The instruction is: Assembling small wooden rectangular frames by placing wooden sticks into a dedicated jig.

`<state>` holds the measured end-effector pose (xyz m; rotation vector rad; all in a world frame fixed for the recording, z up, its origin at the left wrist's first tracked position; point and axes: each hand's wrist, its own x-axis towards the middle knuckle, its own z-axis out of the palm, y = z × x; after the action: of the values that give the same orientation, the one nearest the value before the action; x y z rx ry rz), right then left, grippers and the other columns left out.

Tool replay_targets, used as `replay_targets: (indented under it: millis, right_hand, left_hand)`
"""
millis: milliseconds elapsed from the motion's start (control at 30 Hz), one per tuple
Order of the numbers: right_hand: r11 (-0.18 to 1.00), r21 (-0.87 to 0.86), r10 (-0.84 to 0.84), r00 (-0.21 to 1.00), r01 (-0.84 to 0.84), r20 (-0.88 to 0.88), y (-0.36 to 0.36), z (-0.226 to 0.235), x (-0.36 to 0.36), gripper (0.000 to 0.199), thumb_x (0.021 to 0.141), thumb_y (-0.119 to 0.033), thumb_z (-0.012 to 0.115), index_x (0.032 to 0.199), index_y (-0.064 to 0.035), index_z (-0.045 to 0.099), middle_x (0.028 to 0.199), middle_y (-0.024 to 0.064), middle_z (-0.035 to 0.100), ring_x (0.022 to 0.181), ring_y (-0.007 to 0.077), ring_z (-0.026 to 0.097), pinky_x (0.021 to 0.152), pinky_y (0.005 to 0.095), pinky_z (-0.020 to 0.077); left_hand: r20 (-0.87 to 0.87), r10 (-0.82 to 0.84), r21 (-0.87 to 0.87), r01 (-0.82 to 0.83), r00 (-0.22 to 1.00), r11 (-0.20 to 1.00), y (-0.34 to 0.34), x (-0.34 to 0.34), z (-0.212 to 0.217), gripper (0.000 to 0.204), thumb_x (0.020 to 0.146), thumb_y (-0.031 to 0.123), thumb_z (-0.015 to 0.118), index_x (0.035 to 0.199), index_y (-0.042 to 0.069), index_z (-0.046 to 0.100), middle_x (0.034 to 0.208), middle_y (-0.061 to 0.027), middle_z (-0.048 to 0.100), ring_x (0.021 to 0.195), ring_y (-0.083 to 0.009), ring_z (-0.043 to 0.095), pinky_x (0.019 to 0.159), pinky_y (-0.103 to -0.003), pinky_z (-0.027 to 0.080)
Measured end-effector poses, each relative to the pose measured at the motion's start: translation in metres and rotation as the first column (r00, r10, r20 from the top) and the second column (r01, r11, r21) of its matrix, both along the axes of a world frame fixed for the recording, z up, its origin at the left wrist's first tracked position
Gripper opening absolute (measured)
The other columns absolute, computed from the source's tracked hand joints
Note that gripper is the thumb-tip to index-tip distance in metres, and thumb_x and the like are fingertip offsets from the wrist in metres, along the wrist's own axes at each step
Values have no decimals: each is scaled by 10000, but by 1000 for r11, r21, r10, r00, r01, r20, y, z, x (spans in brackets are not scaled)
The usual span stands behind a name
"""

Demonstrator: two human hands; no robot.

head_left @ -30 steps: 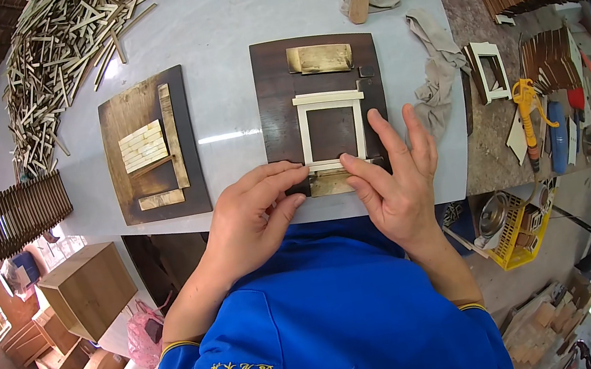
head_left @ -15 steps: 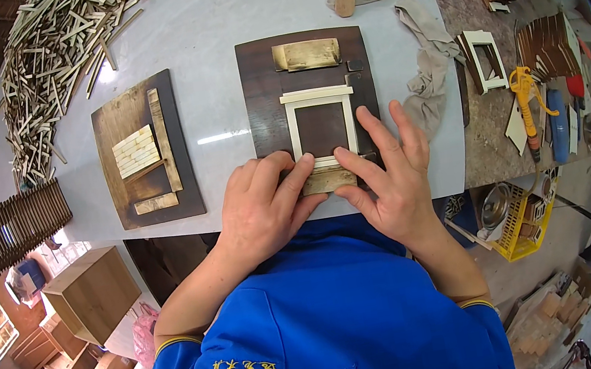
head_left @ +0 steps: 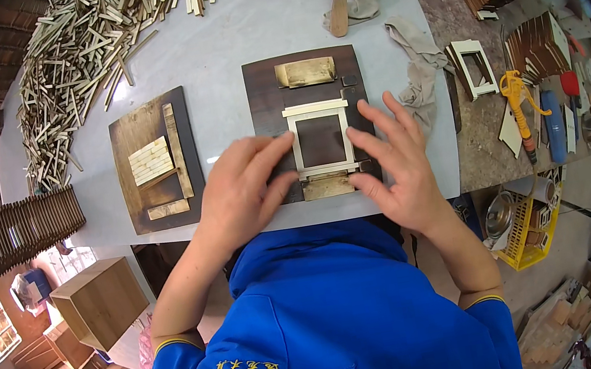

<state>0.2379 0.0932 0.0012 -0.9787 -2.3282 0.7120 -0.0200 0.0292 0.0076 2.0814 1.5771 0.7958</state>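
Note:
A small pale wooden frame [head_left: 316,107] lies flat on a dark board [head_left: 265,89], its top strip jutting past both sides. Two light wooden blocks sit on the same board, one above the frame [head_left: 306,72] and one below it [head_left: 328,187]. My left hand [head_left: 238,190] is open at the frame's left side, with its index fingertip at the edge. On the right side my right hand [head_left: 404,175] has its fingers spread, index finger and thumb close to the frame. Whether these fingertips touch it, I cannot tell.
To the left lies another dark board [head_left: 138,140] bearing pale slats [head_left: 151,162]. A heap of thin wooden strips [head_left: 73,73] covers the far left. A brush [head_left: 339,3] and grey cloths [head_left: 416,57] lie at the far right. Another pale frame [head_left: 474,69] rests beside a yellow-handled tool [head_left: 517,103].
Both hands have slid from the frame's bottom strip out to its two sides, with fingers more apart. The whole bench appears slightly lower in the view.

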Motion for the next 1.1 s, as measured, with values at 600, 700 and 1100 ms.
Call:
replay_targets:
  millis: [600,700,1100]
  right_hand:
    - [987,-27,154,975,-161,-159,70,-26,-19,324,867,-63,693,1182,-125,737,1230,-8,719,1309,312,523,1129,428,386]
    - [990,9,138,975,-139,-174,73,-34,-24,317,845,-52,703,1148,-142,731,1199,-15,717,1245,300,531,1119,424,391]
    - [993,-75,68,974,-86,-216,64,-33,-24,334,826,-63,722,1151,-138,727,1215,21,706,1336,301,485,1134,432,377]
  left_hand:
    - [-107,0,238,25,994,971,64,10,-16,455,822,125,782,1252,44,658,1095,-104,657,938,-293,612,880,-375,507]
    - [-83,-13,217,31,996,976,66,9,-16,458,817,116,778,1249,41,648,1064,-111,653,936,-295,612,859,-378,510]
    - [-341,274,-276,-374,899,885,26,38,32,217,932,210,714,843,38,614,831,-114,652,689,-302,611,652,-398,499]
